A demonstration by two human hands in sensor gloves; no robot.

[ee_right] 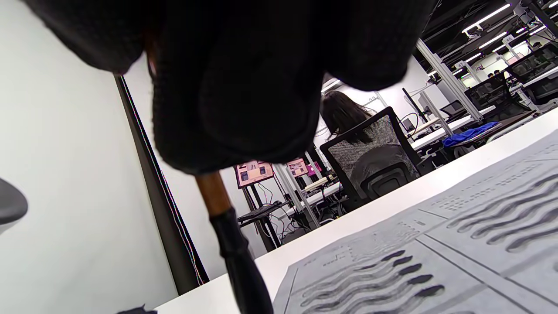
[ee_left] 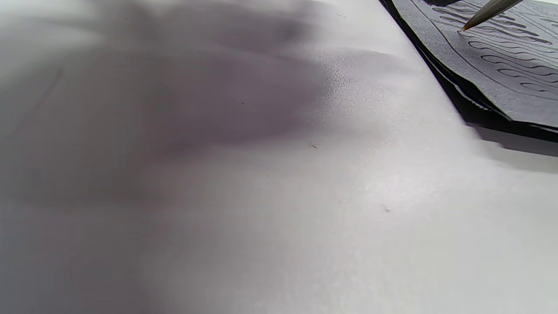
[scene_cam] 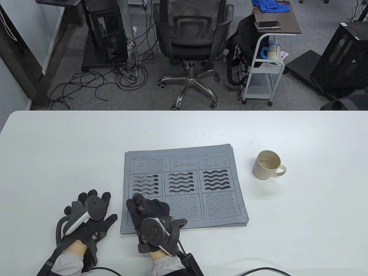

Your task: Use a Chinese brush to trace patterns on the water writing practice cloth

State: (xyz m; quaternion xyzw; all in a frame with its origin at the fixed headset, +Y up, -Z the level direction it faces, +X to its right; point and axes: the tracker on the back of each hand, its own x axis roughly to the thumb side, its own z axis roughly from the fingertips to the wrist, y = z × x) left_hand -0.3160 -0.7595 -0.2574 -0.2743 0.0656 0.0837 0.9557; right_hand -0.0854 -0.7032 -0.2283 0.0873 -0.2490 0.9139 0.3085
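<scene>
The grey practice cloth (scene_cam: 224, 207) lies mid-table with six panels of wave patterns; the top three panels show dark traced waves. My right hand (scene_cam: 138, 202) rests on the cloth's lower left panel and grips the brush (ee_right: 231, 248), whose brown shaft and dark ferrule hang below my fingers (ee_right: 235, 87). The brush tip (ee_left: 488, 11) touches the cloth (ee_left: 501, 65) in the left wrist view. My left hand (scene_cam: 87, 201) lies flat on the table, fingers spread, just left of the cloth, holding nothing. The cloth's dark waves also show in the right wrist view (ee_right: 457, 253).
A beige cup (scene_cam: 268, 165) stands on the white table (scene_cam: 302, 201) to the right of the cloth. Beyond the table's far edge are an office chair (scene_cam: 191, 37), a rolling cart (scene_cam: 264, 66) and cables on the floor.
</scene>
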